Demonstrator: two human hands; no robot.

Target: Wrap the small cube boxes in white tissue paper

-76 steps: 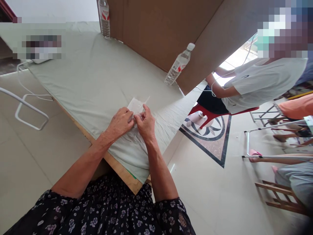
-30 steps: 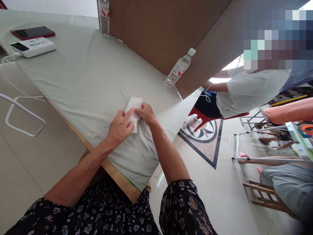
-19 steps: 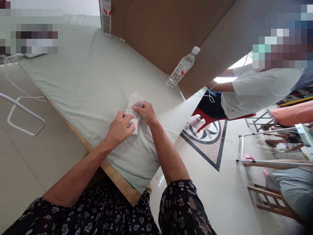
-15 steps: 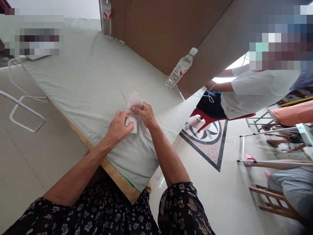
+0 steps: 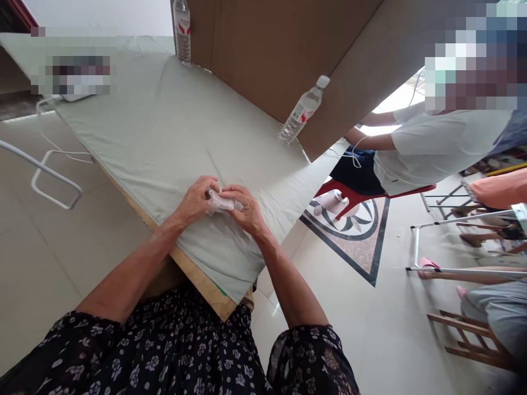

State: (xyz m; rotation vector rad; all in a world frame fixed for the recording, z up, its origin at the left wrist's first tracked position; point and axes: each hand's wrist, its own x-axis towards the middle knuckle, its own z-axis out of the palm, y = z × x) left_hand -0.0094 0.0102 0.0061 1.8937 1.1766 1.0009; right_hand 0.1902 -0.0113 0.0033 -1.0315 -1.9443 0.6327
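Note:
My left hand [image 5: 195, 198] and my right hand [image 5: 246, 210] meet over the near part of a table covered with a pale green cloth [image 5: 156, 126]. Between them is a small crumpled white tissue [image 5: 219, 202], bunched into a wad. Fingers of both hands curl round it and pinch it from either side. Most of the tissue is hidden by my fingers. My arms come out of dark flowered sleeves at the bottom of the view.
Two plastic water bottles stand on the table, one at the far edge [image 5: 182, 30] and one [image 5: 302, 109] beside a tall cardboard screen [image 5: 288, 49]. A seated person in a white shirt [image 5: 436, 145] is beyond the screen. A white cable and frame [image 5: 53, 181] hang left of the table.
The tissue lay flat and long on the cloth under my fingers; now it is gathered into a small wad between both hands, which have drawn slightly nearer to me.

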